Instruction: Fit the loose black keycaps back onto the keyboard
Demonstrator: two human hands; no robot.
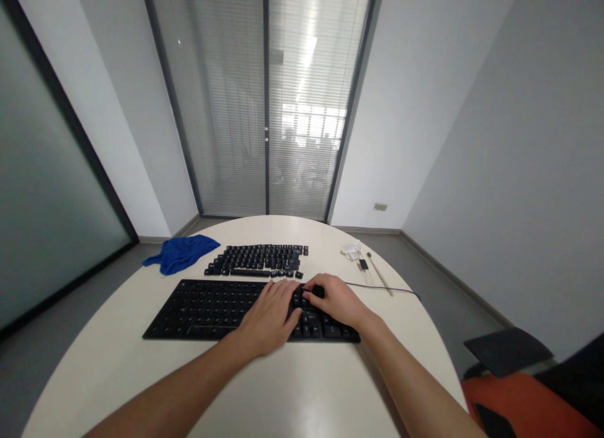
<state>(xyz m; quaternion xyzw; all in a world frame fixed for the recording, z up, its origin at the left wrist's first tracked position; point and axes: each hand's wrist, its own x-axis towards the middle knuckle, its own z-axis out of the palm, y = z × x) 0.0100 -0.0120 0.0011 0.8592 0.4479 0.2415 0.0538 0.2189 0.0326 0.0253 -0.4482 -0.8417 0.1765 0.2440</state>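
Observation:
A black keyboard (207,306) lies across the table in front of me. Its left part shows bare key posts without caps, while keycaps sit on the right part. My left hand (271,318) rests over the middle of it, fingers stretched out and thumb apart. On the right section, my right hand (336,299) has its thumb and index fingertip brought together in a pinch at the keys; what is between them is too small to make out. Just behind the keyboard, loose black keycaps (259,257) are laid out in rows, with a long space bar cap (250,273) along the front.
A blue cloth (184,254) lies at the back left of the round white table (302,394). At the right are crumpled white material (350,250), a small black item (363,264), a thin stick-like brush (380,274) and the cable (391,289). An orange-seated chair (514,400) stands right.

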